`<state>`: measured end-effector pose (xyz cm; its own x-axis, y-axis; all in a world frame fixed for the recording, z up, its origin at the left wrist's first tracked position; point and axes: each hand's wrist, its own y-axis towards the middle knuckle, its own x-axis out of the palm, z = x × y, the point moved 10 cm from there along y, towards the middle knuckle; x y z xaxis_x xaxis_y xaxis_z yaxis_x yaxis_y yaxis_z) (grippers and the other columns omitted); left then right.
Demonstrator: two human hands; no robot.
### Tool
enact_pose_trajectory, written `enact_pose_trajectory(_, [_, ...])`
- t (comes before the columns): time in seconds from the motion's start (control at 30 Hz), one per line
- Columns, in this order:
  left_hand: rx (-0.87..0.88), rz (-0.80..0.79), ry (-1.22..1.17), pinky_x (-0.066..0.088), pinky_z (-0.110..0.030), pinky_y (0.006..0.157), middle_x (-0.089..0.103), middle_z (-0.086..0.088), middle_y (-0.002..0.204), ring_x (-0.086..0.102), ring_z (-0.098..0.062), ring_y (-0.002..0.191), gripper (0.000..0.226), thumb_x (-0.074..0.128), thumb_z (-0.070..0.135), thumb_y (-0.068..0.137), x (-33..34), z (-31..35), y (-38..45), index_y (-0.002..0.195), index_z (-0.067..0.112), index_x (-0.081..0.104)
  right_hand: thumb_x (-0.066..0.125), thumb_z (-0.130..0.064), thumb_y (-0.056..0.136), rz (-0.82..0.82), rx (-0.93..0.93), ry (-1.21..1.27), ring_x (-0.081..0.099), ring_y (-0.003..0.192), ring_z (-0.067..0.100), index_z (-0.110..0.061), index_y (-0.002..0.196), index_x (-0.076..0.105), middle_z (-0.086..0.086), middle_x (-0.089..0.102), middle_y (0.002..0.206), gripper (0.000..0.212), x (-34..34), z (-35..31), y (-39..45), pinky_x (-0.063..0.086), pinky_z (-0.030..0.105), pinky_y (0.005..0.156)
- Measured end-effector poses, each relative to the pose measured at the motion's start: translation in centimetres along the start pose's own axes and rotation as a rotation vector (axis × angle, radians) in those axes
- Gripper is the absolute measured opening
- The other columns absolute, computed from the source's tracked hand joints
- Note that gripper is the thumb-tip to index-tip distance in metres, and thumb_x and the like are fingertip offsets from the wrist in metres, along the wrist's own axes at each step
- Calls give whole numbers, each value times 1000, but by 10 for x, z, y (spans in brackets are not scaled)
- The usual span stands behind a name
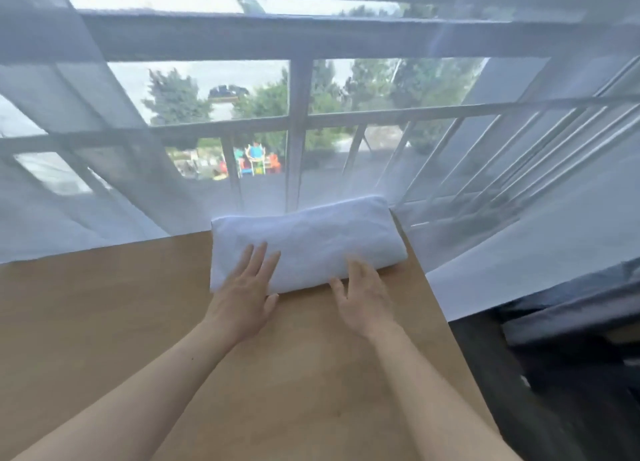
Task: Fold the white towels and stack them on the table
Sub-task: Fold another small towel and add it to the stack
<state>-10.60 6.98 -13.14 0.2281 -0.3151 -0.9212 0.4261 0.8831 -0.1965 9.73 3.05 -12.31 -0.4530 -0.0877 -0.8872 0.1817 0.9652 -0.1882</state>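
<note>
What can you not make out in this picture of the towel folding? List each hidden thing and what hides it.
Head view:
- Near edge of the towel: partly covered by the left hand and right hand.
- Number of towels or folded layers: only the top surface shows.
- Table: its left and near sides are cut off by the frame.
- Dark furniture on the right: blurred.

soft cloth towel (pixel 311 239), matt wooden table (pixel 104 308)
</note>
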Motion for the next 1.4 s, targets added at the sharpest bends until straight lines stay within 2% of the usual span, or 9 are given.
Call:
enact_pose_trajectory(0.13, [-14,-47,133,8,-43,123,-33,11,161,-23,-23,152,106,60,50,92,24,9,35,146,47,-30,42,-60,99,-49,-134,-154,-14,155,21,-22,161,-2,-3,-10,168,85,9,17,40,-7,42,125])
enact_pose_trajectory(0.27, [-88,-79,313,-3,-56,120,-31,5,161,-17,-43,149,119,62,56,86,43,4,57,136,44,-45,54,-65,90,-124,-242,-326,-26,151,24,-27,158,-18,-3,-26,165,105,26,28,66,-16,48,122])
enact_pose_trajectory(0.53, [-40,35,282,15,-55,121,8,-1,168,16,-47,149,86,56,38,91,30,7,59,158,39,2,40,-61,94,-97,-271,-244,-16,154,28,-33,160,-4,-6,-13,167,84,30,25,84,-17,48,121])
enact_pose_trajectory(0.73, [-77,36,206,28,-38,117,21,10,165,26,-31,150,68,53,25,98,13,0,67,157,41,21,36,-61,100,-36,-244,-238,7,155,29,-32,160,17,-5,11,168,70,18,20,86,-5,47,124])
enact_pose_trajectory(0.87, [-95,36,198,42,-30,102,25,17,163,31,-22,149,78,46,0,94,3,-4,70,154,44,23,51,-29,101,-34,-268,-304,11,155,27,-35,160,12,-6,13,168,71,12,20,89,2,46,124])
enact_pose_trajectory(1.03, [-84,58,167,50,-31,83,43,15,153,49,-15,136,74,44,-9,91,-8,-11,62,148,37,38,46,2,95,-6,-257,-258,16,154,24,-33,159,23,-7,22,166,76,-3,18,92,11,42,124])
enact_pose_trajectory(1.17, [-136,149,102,40,-24,70,58,20,135,64,-14,109,71,45,-6,88,-31,-17,50,142,40,48,49,6,84,47,-208,-118,49,130,25,-26,144,50,-3,60,136,68,-24,7,91,33,36,103])
enact_pose_trajectory(1.3, [-148,200,53,53,-36,89,51,24,144,59,-16,121,68,42,-3,91,-68,-27,31,142,43,47,50,0,85,50,-273,-132,57,122,24,-27,143,53,-5,62,138,64,-43,-21,79,40,37,98])
enact_pose_trajectory(1.4, [-87,350,74,53,-35,75,68,11,126,69,-27,101,56,51,1,85,-109,-26,1,130,31,63,51,0,84,98,-329,-136,61,114,26,-26,138,56,-3,66,131,61,-59,-56,66,44,35,89])
